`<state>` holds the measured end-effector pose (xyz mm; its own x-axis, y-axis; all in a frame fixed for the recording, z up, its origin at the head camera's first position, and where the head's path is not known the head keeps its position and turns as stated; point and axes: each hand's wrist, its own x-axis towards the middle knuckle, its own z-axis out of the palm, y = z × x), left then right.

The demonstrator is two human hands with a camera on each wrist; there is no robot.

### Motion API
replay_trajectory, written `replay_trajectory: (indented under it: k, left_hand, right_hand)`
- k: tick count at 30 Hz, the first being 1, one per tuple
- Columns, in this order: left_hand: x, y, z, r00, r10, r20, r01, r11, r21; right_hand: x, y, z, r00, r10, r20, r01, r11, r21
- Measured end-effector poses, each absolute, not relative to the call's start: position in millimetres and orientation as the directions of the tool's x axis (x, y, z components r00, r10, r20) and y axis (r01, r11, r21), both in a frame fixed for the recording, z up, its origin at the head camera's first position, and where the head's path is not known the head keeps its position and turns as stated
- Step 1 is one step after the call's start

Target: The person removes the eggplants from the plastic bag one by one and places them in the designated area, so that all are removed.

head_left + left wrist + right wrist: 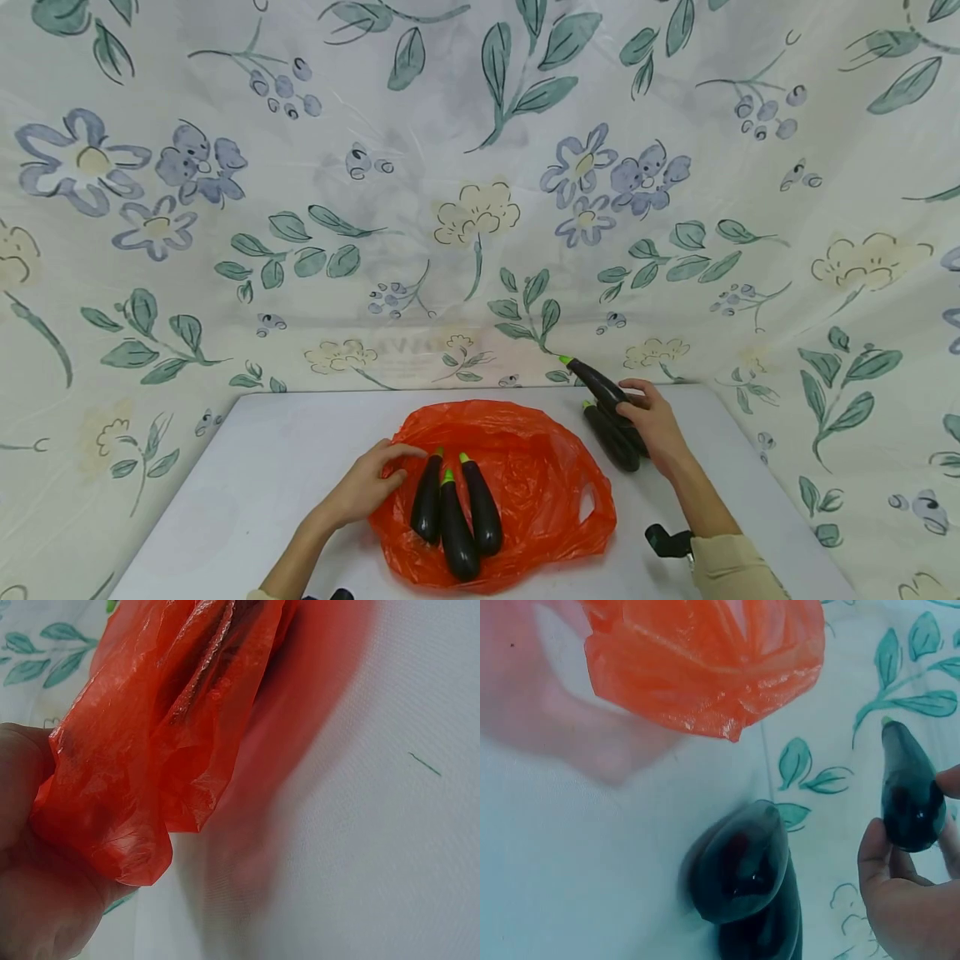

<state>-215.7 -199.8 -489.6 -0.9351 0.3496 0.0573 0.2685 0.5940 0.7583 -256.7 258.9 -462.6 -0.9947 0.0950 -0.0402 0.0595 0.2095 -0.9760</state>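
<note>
My right hand grips a dark eggplant by its thick end, its green stem tip pointing away to the left. In the right wrist view, thumb and fingers hold the raised eggplant from both sides. Below it, more eggplants lie together on the table's right side. A red plastic bag lies spread open in the middle, with an eggplant, a second eggplant and a third eggplant inside. At the bag's left rim, my left hand holds the crumpled film between thumb and fingers.
The white table ends against a flower-patterned cloth at the back and sides. Beside the right wrist shows a black wrist device. The bag's handle loop lies on its right side.
</note>
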Motion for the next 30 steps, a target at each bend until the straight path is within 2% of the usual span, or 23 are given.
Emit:
replay_trajectory:
  k: [20,30]
  left_hand:
    - [-216,-200,-488,-0.929,0.365,0.058,0.280,0.591,0.757]
    - [-217,-198,-487,-0.936,0.350,0.037,0.252,0.593,0.765]
  right_hand:
    - [-255,276,-463,-0.993,0.120,-0.018,0.043,0.212,-0.976]
    - [-257,289,-468,-0.989,0.143,0.024,0.015,0.268,-0.963]
